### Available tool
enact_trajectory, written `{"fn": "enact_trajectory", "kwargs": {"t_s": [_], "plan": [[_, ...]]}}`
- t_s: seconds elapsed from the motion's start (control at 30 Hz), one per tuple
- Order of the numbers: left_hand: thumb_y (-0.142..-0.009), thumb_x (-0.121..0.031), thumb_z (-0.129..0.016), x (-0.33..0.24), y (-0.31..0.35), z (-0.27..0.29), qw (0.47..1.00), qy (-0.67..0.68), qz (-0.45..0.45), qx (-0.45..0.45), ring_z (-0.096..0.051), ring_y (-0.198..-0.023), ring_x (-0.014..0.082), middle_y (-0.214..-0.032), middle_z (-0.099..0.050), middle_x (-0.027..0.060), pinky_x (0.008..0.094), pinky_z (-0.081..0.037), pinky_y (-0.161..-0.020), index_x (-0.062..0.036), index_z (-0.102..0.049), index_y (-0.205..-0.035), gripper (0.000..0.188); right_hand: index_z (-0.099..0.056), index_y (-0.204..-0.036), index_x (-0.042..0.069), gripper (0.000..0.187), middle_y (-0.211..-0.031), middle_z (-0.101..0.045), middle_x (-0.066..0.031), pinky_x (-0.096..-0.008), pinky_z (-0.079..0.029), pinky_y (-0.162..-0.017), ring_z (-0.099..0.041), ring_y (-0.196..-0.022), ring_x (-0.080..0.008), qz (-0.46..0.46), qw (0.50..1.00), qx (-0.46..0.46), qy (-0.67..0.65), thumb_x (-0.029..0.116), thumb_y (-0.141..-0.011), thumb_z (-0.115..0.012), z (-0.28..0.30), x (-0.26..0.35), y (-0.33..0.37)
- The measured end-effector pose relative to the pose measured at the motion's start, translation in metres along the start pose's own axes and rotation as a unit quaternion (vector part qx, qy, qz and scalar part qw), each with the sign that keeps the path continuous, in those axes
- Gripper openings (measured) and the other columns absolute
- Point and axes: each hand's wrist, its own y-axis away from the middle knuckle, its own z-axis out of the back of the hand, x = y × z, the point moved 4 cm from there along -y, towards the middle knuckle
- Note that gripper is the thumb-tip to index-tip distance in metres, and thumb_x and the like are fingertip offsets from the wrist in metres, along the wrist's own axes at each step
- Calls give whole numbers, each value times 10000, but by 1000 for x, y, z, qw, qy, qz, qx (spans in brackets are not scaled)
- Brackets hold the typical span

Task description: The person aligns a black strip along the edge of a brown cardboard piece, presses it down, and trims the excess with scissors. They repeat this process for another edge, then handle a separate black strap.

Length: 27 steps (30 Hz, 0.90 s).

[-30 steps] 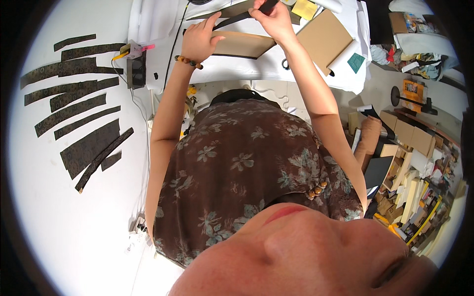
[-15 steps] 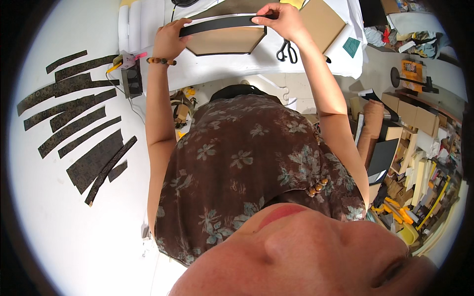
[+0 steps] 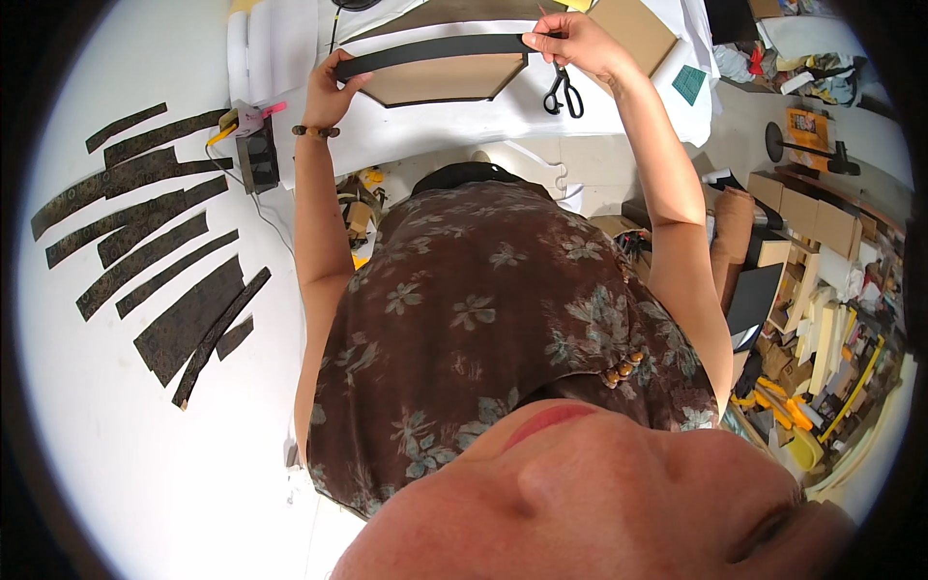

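In the head view, the left hand [image 3: 333,87] and right hand [image 3: 585,46] each pinched one end of a black strip [image 3: 445,47], presumably to keep it taut. It spanned a tan panel's [image 3: 445,79] far edge, contact unclear; scissors [image 3: 563,97] lay apart, likely for easy right-hand reach.
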Motion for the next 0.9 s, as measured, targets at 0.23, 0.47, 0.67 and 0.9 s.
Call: {"fn": "enact_trajectory", "kwargs": {"t_s": [0.23, 0.47, 0.67, 0.9], "plan": [[-817, 5, -715, -2, 0, -3, 999, -27, -18, 17, -501, -758, 72, -783, -572, -28, 236, -415, -715, -36, -568, -864, 160, -639, -769, 76, 304, -618, -523, 52, -218, -309, -521, -414, -569, -37, 22, 1000, -1, 16, 346, -896, -700, -2, -31, 2], [-826, 25, -694, -6, -1, -3, 999, -10, -21, 40, -471, -738, 66, -763, -556, -37, 231, -394, -690, -41, -569, -850, 144, -631, -764, 88, 292, -608, -472, 78, -217, -276, -530, -370, -581, -28, 13, 1000, -10, -11, 332, -915, -681, -10, -40, 6], [-827, 29, -690, -5, -1, -2, 999, -11, -20, 35, -473, -734, 65, -763, -561, -38, 232, -392, -680, -42, -570, -853, 142, -636, -762, 93, 285, -611, -474, 78, -219, -279, -535, -371, -586, -30, 8, 1000, -16, -19, 329, -918, -678, -14, -45, 7], [-825, 29, -691, -6, -2, -1, 999, -19, -27, 43, -478, -740, 65, -767, -563, -35, 230, -396, -689, -36, -568, -857, 143, -628, -756, 98, 295, -619, -471, 79, -220, -280, -546, -371, -595, -33, 9, 999, -6, -36, 339, -921, -670, -12, -50, 3]]}}
